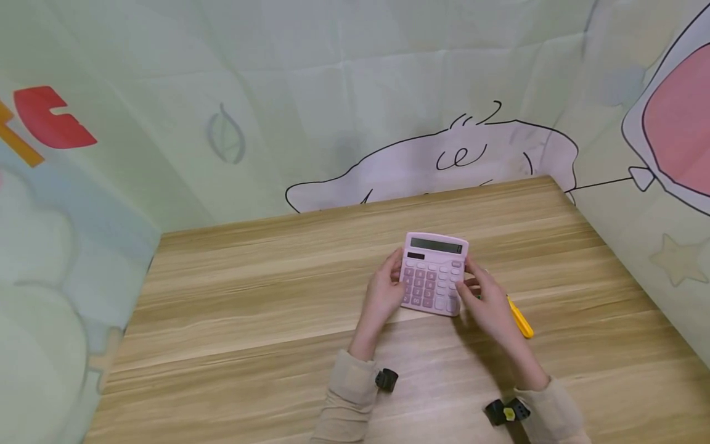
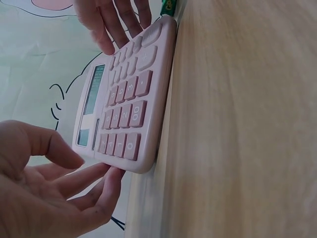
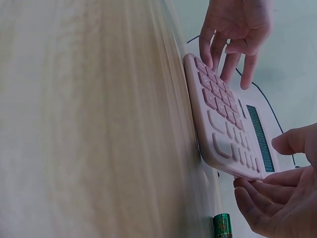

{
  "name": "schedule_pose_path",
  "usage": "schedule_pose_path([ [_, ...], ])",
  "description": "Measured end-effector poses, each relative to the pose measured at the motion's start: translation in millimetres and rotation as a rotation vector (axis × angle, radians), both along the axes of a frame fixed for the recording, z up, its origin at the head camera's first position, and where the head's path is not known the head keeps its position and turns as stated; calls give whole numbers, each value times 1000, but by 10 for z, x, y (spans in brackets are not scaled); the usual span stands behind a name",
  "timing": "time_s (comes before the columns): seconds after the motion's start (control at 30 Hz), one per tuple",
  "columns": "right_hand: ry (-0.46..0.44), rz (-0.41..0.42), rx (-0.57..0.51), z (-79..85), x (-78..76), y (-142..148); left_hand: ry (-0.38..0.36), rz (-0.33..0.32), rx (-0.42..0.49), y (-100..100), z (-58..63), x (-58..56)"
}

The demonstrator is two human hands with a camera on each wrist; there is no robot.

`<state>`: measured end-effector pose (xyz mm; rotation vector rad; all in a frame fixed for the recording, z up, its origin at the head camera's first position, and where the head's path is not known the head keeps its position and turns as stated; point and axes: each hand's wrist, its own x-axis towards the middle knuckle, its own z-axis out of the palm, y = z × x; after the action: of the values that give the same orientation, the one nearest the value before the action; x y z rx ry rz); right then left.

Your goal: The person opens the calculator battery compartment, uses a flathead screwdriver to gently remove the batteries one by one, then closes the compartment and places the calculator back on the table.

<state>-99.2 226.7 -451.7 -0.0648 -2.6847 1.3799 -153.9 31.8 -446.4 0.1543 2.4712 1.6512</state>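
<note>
A pink calculator (image 1: 434,273) is held between both hands low over the wooden table, its keys and display facing up. My left hand (image 1: 384,288) holds its left edge; in the left wrist view the curled fingertips (image 2: 115,173) sit right at the side of the case, with the thumb apart from the keys. On the opposite edge my right hand (image 1: 488,302) holds it, and the right wrist view shows fingers (image 3: 270,192) at the rim, thumb raised above. Near the right hand is a green battery-like cylinder (image 3: 222,225), partly cut off by the frame.
Partly hidden behind the right hand, a tool with a yellow handle (image 1: 520,317) lies on the wooden table (image 1: 238,296). A printed cloth backdrop (image 1: 266,92) rises along the table's far and side edges.
</note>
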Motion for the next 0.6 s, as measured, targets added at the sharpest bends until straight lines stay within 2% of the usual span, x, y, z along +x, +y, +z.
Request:
schedule_pose_path([
  [0.6, -36, 47, 45, -38, -15, 32, -53, -4, 28, 33, -34, -28],
])
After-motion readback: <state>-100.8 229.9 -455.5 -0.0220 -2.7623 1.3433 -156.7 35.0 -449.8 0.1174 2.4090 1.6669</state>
